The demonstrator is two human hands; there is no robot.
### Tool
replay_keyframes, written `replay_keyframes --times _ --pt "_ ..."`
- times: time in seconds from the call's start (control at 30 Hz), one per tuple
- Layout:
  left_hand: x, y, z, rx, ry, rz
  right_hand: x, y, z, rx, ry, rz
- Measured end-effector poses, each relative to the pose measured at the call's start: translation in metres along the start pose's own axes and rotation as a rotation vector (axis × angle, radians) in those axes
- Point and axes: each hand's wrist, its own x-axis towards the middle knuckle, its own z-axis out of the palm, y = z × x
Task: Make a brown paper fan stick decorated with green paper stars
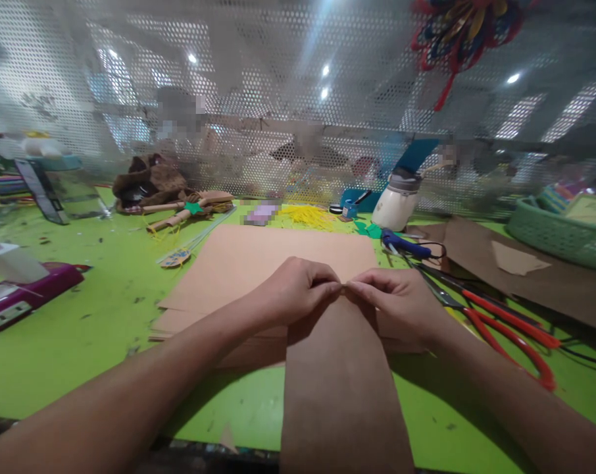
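A long strip of brown paper [340,388] runs from the near edge of the view up to my fingertips. My left hand [298,289] pinches the strip's far end between thumb and forefinger. Close beside it, my right hand [399,296] pinches the same end, the two sets of fingertips almost touching. The far end looks folded or rolled there, though my fingers cover most of it. Beneath my hands lies a stack of light brown paper sheets [239,263] on the green table [105,368].
Right of the stack lie red-handled scissors [512,339] and a blue glue gun [406,245]. A green basket [554,230] and dark brown paper [466,257] are farther right. A purple power strip [36,296] sits left. Yellow shreds [308,216] and a white jar [395,204] are behind.
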Motion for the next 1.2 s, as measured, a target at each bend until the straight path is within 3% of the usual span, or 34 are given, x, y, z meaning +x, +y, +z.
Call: replay_keyframes --times 0.23,0.83,1.07,1.2 --pt "0.002 -0.009 -0.022 0.02 -0.229 -0.016 0.001 0.004 -0.005 -0.146 -0.035 -0.008" --pt "0.001 -0.008 -0.025 0.117 -0.235 0.023 0.005 0.009 -0.011 0.038 -0.097 0.082" --pt "0.0 -0.009 -0.022 0.126 -0.243 0.053 0.003 0.009 -0.006 0.248 -0.194 0.171" --pt "-0.001 -0.007 -0.023 0.106 -0.258 0.063 0.0 0.006 -0.003 0.3 -0.159 0.205"
